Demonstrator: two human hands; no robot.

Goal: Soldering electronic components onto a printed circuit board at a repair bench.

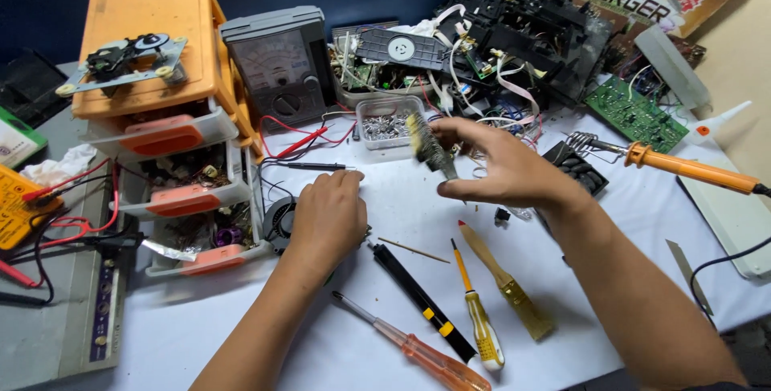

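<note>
Right hand (506, 168) up over the white table (241, 335), fingers pinched on a small blurry brush with dark bristles (430, 148), just in front of a clear plastic box of tiny metal bits (385, 123). Left hand (328, 216) palm down on the table, fingers curled, hiding whatever is under it. Nearby on the table: a long black tool (419, 299), a yellow-handled screwdriver (478, 316), an orange-handled screwdriver (418, 351) and a wooden paintbrush (507, 283).

White worktable (241, 335), screwdrivers (482, 327), paintbrush (510, 283), soldering iron (683, 168), orange drawer unit (173, 118), analogue multimeter (281, 66)
</note>
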